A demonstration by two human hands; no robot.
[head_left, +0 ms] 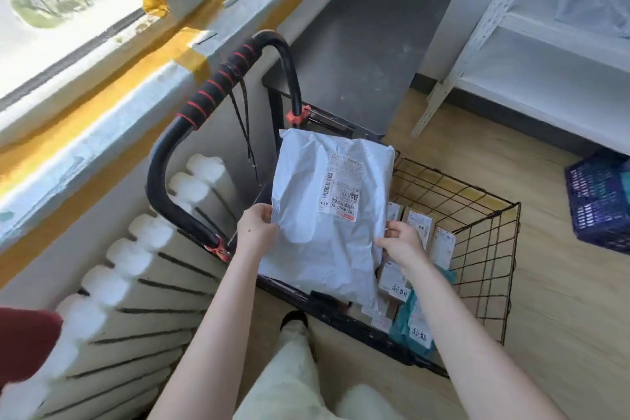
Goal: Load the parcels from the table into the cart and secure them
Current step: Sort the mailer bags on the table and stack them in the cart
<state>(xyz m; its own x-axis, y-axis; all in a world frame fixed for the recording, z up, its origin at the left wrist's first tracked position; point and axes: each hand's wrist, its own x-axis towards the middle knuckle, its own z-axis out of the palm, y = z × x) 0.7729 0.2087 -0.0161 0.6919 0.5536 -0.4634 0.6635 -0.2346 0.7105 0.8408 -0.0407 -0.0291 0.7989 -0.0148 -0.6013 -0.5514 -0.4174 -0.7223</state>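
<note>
Both hands hold the white poly mailer (327, 215) upright over the cart (477, 204). The left hand (255, 227) pinches its left edge with the thumb in front, and the right hand (400, 242) pinches the right edge low down. The mailer hangs above the handle-side end of the wire basket, off the dark table (361, 44) that stands beyond the cart. Small boxes (421, 227) stand in a row through the basket's middle, and teal mailers (414, 324) lie at its near edge.

The step in hand looks like setting this mailer into the basket. It is soft and will likely flop, so it is best lowered with both edges held and slid on its flat side into the gap between the boxes and the handle-side wall. Releasing one side early could fold it over the boxes. The black cord (243, 119) hanging from the handle (211, 92) is probably meant for securing the load, so it should hang free and not be trapped beneath the mailer.
</note>
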